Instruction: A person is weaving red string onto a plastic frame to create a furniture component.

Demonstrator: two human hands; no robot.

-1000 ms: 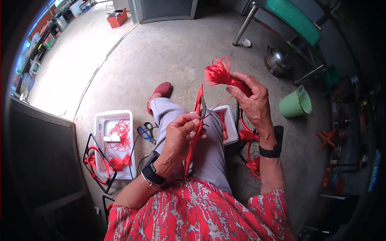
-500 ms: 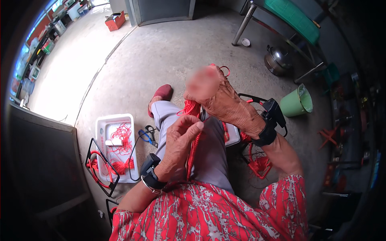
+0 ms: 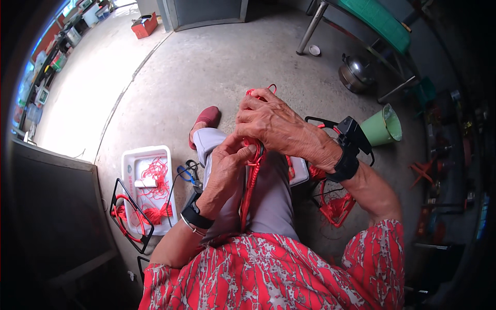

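A red braided cord hangs over my lap, its upper end bunched between my two hands. My left hand pinches the cord just below the bunch, thumb on top. Over the top of the bunch, my right hand has its fingers curled round the red strands, so most of what it grips is hidden. A thin loop sticks out beyond the right fingertips. A dark strip shows beside the cord next to my left thumb.
On the floor to the left lies a white tray with loose red cord and a white roll. Blue-handled scissors rest beside it. At right are a black frame with red cord, a green bin and a metal pot.
My right hand has turned from palm up to back up and closed over the red bunch. My left hand has shifted slightly up, nearer to it.
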